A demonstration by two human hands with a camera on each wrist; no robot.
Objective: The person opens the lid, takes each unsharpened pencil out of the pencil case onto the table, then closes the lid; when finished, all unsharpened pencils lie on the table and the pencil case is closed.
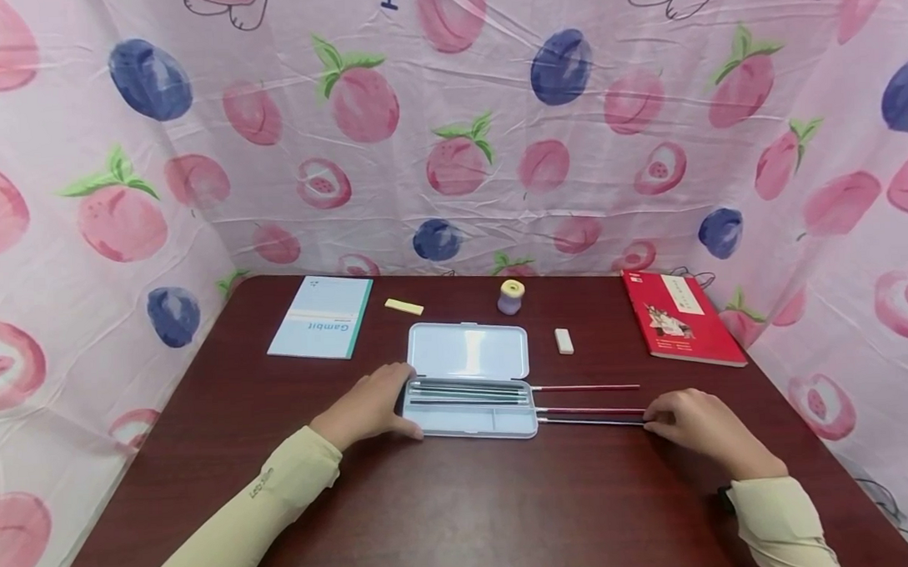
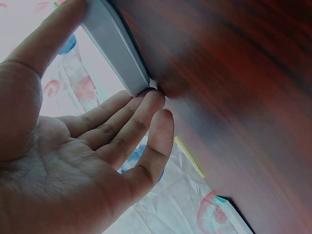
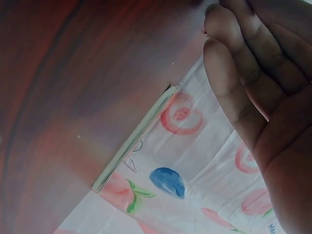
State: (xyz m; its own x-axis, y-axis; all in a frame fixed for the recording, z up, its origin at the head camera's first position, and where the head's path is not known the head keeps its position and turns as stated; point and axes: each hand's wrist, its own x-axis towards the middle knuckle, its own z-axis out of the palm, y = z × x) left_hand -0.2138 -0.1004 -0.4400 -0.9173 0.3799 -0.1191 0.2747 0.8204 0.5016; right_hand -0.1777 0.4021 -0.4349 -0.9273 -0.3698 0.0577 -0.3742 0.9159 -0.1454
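A pale blue pencil case [image 1: 470, 421] lies with its lid laid back, and several dark pencils [image 1: 469, 391] sit inside it. My left hand [image 1: 374, 407] holds the case's left end, thumb at the front corner and fingers at the back. The left wrist view shows the case edge [image 2: 119, 53] between thumb and fingers. To the right of the case lie a red pencil [image 1: 589, 388], a second red pencil [image 1: 586, 411] and a dark pencil [image 1: 590, 421]. My right hand [image 1: 687, 423] pinches the dark pencil's right end; its fingertips are mostly hidden in the right wrist view.
Behind the case are a yellow strip [image 1: 404, 307], a purple and yellow round object [image 1: 510, 297] and a white eraser [image 1: 564, 341]. A light blue notebook [image 1: 322, 317] lies at the back left, a red book [image 1: 680, 317] at the back right. A patterned curtain [image 1: 481, 191] borders the table.
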